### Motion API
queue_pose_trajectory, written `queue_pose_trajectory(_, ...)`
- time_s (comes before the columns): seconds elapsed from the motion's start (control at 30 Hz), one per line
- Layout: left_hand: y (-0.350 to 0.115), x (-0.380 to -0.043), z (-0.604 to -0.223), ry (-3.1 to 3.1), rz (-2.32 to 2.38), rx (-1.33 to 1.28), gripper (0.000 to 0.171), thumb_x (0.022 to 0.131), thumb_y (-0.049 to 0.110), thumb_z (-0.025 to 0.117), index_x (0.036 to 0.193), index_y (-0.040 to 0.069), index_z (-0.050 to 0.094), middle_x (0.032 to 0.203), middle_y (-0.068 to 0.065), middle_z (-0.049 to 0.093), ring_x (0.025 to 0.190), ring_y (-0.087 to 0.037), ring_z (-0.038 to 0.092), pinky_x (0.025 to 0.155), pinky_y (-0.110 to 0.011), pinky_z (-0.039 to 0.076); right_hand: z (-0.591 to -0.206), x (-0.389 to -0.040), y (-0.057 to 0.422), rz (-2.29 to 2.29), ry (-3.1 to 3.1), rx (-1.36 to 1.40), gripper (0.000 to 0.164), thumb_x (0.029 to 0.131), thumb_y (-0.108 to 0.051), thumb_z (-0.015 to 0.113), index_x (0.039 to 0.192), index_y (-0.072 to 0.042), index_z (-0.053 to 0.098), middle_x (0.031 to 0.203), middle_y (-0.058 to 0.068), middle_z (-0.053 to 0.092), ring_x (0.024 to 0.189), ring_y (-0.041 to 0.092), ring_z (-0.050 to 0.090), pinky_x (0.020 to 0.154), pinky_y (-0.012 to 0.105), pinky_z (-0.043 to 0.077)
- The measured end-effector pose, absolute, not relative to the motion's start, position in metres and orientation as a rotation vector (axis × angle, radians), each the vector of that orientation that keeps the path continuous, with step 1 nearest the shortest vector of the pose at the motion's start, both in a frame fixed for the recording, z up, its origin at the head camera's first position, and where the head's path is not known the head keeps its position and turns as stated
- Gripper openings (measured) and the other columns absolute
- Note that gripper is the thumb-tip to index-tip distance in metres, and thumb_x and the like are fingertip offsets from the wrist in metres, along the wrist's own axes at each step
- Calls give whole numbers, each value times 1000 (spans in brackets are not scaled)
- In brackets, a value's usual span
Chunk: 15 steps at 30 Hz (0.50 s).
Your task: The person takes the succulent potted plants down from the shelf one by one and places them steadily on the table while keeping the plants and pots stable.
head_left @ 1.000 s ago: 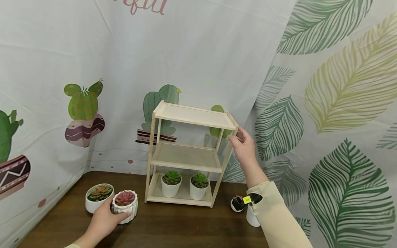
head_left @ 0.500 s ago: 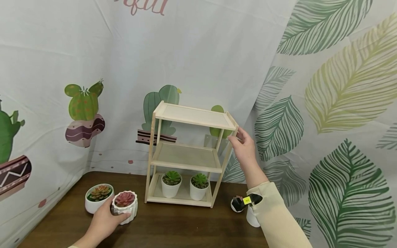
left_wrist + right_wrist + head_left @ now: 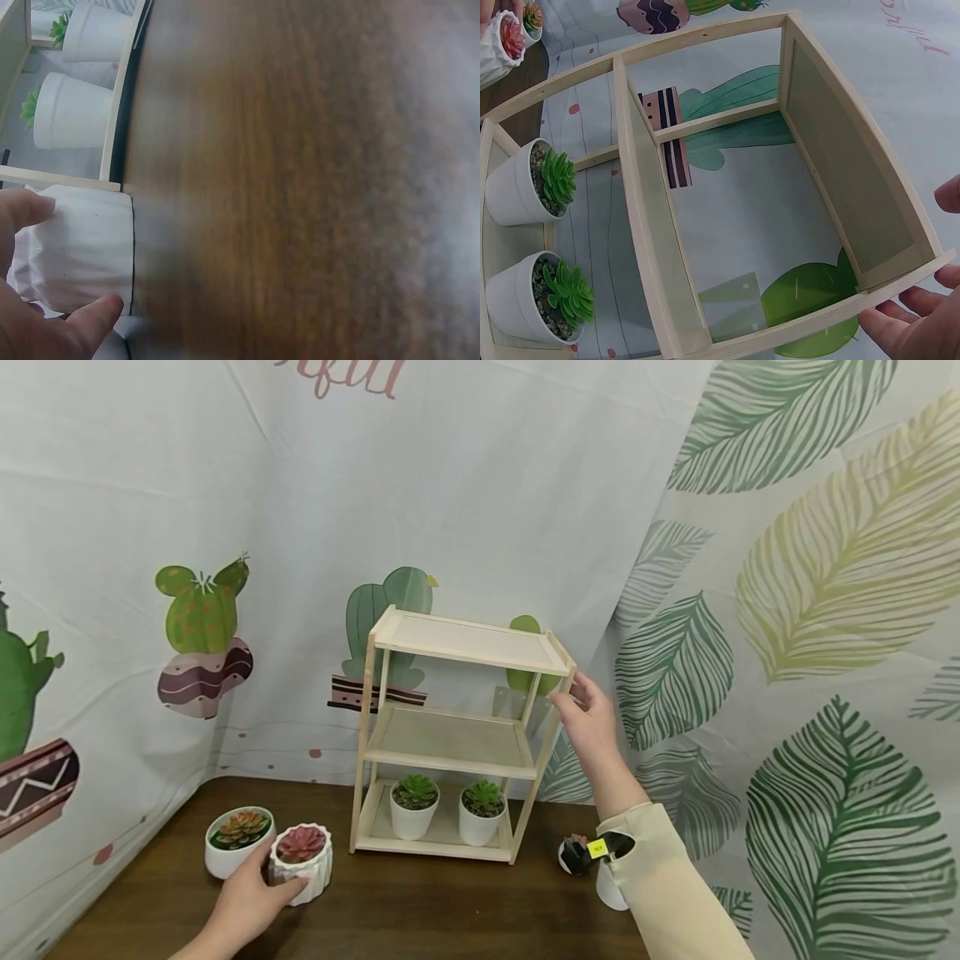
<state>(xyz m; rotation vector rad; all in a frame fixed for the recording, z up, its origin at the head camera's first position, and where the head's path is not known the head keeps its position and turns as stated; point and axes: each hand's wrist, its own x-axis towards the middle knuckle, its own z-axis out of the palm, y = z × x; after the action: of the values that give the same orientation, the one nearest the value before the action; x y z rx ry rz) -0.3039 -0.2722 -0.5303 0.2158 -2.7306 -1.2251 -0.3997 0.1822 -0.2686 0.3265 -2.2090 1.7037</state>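
My left hand [image 3: 251,897] grips a white ribbed pot with a red succulent [image 3: 302,864], thumb in front and fingers on its far left side. This pot stands on the brown table beside the shelf. In the left wrist view the white pot [image 3: 82,244] lies between thumb and finger. My right hand [image 3: 592,722] holds the upper right upright of a three-tier wooden shelf [image 3: 450,745], its fingertips touching the wood in the right wrist view. Two white pots with green succulents [image 3: 414,808] stand on the bottom tier. The middle and top tiers bear nothing.
A round white bowl with an orange-green succulent [image 3: 238,842] stands left of my left hand. Partly hidden by the right sleeve are a small potted plant [image 3: 573,853] and a white pot [image 3: 611,889]. Printed cloth [image 3: 525,485] hangs behind the brown table [image 3: 420,910].
My left thumb has drawn back slightly to the left along the ribbed pot. The right hand, the shelf and the plants stay where they were.
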Motion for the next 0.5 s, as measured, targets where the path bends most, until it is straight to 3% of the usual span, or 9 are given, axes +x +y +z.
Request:
queue_pose_trajectory(0.1,-273,-300,-526,-2716,-1242,197,104,89,49,77,157,-12,26,151,-40,42,138,-54,46,106,-61,47,-269,-399,183,1712,-2212,330,66,100,-32,62,160,-21,37,158,12,48,142,32,49,116,51,45)
queue_pose_trajectory(0.3,-275,-293,-521,-2680,-1262,150,92,93,41,75,154,-13,32,145,-38,51,124,-44,63,89,-36,59,-268,-397,183,1719,-2231,348,66,101,-32,61,161,-22,36,156,11,48,141,32,49,116,50,45)
queue_pose_trajectory(0.5,-277,-292,-508,-2735,-1320,120,91,98,44,69,153,-17,29,149,-41,45,129,-49,59,94,-44,60,-267,-394,186,1715,-2284,358,67,101,-35,61,162,-25,34,159,11,46,144,32,47,116,50,45)
